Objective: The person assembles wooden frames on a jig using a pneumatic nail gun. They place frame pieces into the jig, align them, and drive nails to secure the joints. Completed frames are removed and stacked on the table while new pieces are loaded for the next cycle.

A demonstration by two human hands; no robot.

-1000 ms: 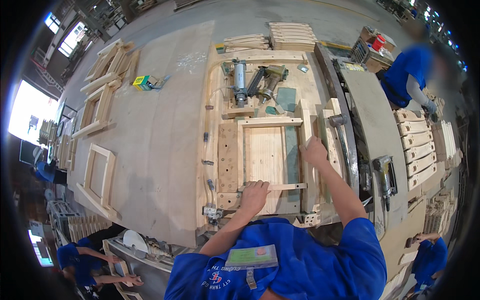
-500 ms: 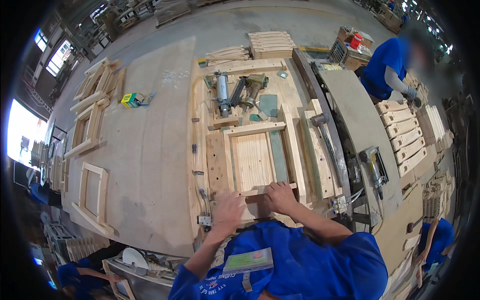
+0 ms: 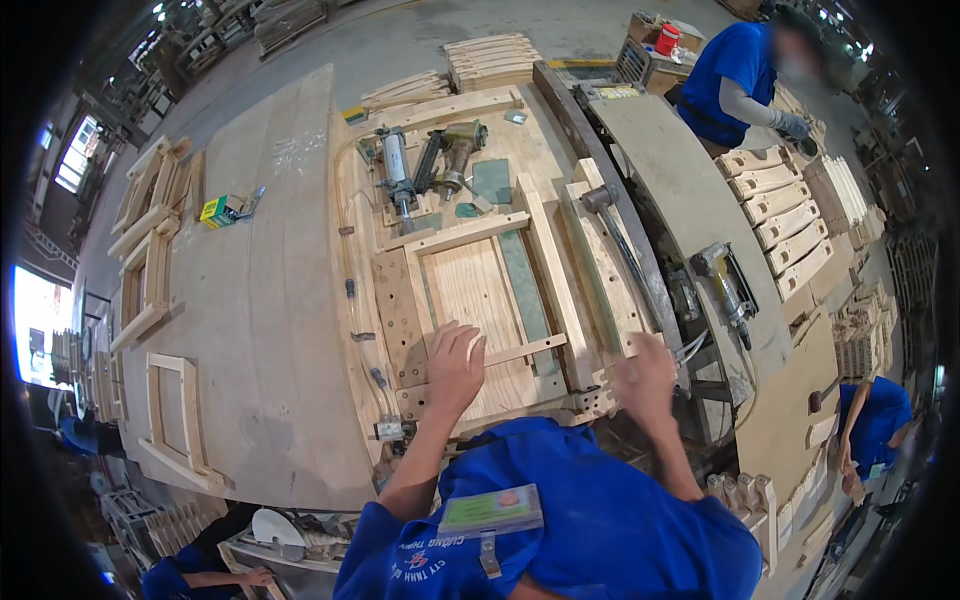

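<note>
On the bench jig, a pale wooden frame (image 3: 470, 235) lies flat around a wooden panel. My left hand (image 3: 456, 368) is at the left end of its near crosspiece, a short wooden rail (image 3: 520, 350), with the fingers bent over it and hiding that corner. To the right of the jig, my right hand (image 3: 645, 382) is smeared by motion and apart from the frame; its fingers are not clear. A long wooden bar (image 3: 553, 285) runs along the frame's right side. Farther right, a hammer (image 3: 615, 225) lies on a wooden strip.
Beyond the frame lie an air cylinder (image 3: 396, 165) and a nail gun (image 3: 460, 155). Another nail gun (image 3: 728, 295) rests on the right bench. Assembled frames (image 3: 175, 410) and a small yellow-green box (image 3: 220, 211) sit on the left board. A co-worker (image 3: 728, 80) handles wooden parts at far right.
My right hand has let go of the near rail and moved right. My left hand has settled at the rail's left end. The whole view has shifted and turned slightly.
</note>
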